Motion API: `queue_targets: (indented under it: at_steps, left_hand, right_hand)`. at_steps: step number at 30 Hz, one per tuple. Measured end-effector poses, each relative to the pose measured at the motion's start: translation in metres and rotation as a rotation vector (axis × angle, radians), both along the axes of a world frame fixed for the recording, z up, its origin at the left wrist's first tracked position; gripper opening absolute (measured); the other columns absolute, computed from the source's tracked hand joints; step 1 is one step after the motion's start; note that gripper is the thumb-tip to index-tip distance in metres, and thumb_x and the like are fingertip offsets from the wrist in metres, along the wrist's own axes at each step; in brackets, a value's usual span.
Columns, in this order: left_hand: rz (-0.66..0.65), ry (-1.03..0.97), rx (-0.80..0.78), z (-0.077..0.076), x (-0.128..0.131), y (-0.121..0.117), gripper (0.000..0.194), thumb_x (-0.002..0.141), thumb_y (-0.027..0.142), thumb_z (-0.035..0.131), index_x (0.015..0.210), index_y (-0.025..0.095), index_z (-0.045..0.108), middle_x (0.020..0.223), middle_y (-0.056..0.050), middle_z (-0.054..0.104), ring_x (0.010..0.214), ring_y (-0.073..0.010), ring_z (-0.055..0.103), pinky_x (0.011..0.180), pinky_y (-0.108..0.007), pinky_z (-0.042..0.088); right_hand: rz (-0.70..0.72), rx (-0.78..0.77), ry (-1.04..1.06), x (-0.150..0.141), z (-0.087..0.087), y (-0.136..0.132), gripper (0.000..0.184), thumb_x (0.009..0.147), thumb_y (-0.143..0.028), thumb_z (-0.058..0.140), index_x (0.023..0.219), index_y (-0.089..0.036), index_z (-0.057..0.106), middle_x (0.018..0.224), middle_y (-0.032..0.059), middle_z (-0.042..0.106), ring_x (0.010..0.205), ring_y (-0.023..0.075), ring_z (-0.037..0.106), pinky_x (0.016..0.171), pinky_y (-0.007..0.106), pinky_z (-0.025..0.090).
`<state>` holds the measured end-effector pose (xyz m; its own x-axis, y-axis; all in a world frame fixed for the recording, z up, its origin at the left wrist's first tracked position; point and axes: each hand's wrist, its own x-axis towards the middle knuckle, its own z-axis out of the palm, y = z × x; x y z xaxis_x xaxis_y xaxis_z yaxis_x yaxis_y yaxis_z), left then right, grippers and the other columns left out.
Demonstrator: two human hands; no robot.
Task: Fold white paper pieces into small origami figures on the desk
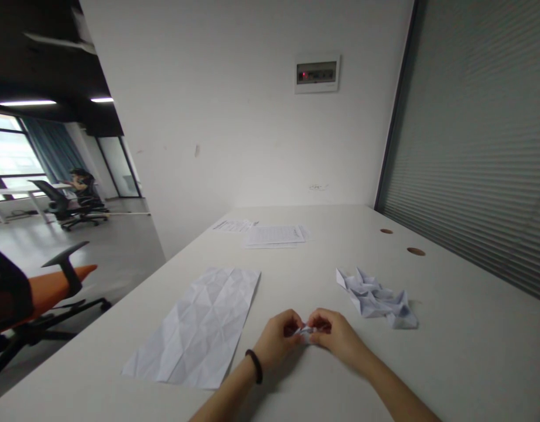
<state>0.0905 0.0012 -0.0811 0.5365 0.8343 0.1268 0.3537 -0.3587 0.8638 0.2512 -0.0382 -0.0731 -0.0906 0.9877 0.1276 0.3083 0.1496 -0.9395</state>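
Between my two hands, a small piece of folded white paper [306,332] is pinched just above the white table. My left hand [279,335], with a dark band on its wrist, grips the paper's left side between thumb and fingers. On the other side my right hand [335,334] has its thumb and fingers closed on it; much of the paper is hidden by the fingers. To the left lies a large creased paper sheet [204,325], spread nearly flat. A crumpled-looking folded paper piece [378,298] with raised points rests to the right.
Printed sheets [275,235] lie farther back on the table [331,258]. Two round holes, one a cable hole [416,251], are near the right edge by the blinds [472,176]. An orange chair [54,287] stands left of the table. A person [82,183] sits far off.
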Motion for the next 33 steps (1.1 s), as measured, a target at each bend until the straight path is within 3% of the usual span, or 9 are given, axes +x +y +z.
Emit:
queue_targets:
  at_steps: [8,15,20,33]
  left_hand:
    - [0.036,0.135,0.135,0.006,-0.002,-0.002,0.008,0.073,0.019,0.051,0.075,0.016,0.059,0.065,0.003,0.059,0.058,-0.0104,0.051,0.054,-0.019,0.037]
    - [0.014,0.178,0.367,0.011,-0.01,0.002,0.01,0.078,0.022,0.052,0.079,0.018,0.062,0.08,-0.002,0.058,0.07,-0.0127,0.052,0.06,-0.019,0.041]
    - [-0.027,0.22,0.351,0.014,-0.012,0.003,0.012,0.079,0.023,0.052,0.08,0.018,0.062,0.074,-0.001,0.059,0.064,-0.0106,0.053,0.059,-0.019,0.041]
    - [0.078,0.224,0.43,0.024,-0.032,0.017,0.009,0.075,0.016,0.051,0.07,0.017,0.059,0.071,0.0,0.06,0.063,-0.0111,0.054,0.058,-0.019,0.042]
  right_hand:
    - [-0.086,0.047,-0.118,-0.004,-0.002,0.001,0.01,0.061,-0.017,0.062,0.072,-0.017,0.061,0.065,-0.0015,0.062,0.061,0.0119,0.055,0.057,0.022,0.043]
    - [-0.059,0.285,-0.318,0.001,0.003,0.0,0.009,0.072,-0.02,0.057,0.078,-0.018,0.063,0.077,0.0025,0.061,0.072,0.0138,0.054,0.062,0.023,0.043]
    - [-0.052,0.301,-0.375,0.004,0.004,0.0,0.009,0.075,-0.02,0.055,0.072,-0.018,0.062,0.071,0.001,0.059,0.065,0.0121,0.053,0.059,0.022,0.041]
    - [-0.167,0.269,-0.357,0.028,0.01,0.004,0.008,0.071,-0.017,0.053,0.067,-0.017,0.06,0.069,0.0024,0.061,0.066,0.0139,0.057,0.058,0.022,0.045]
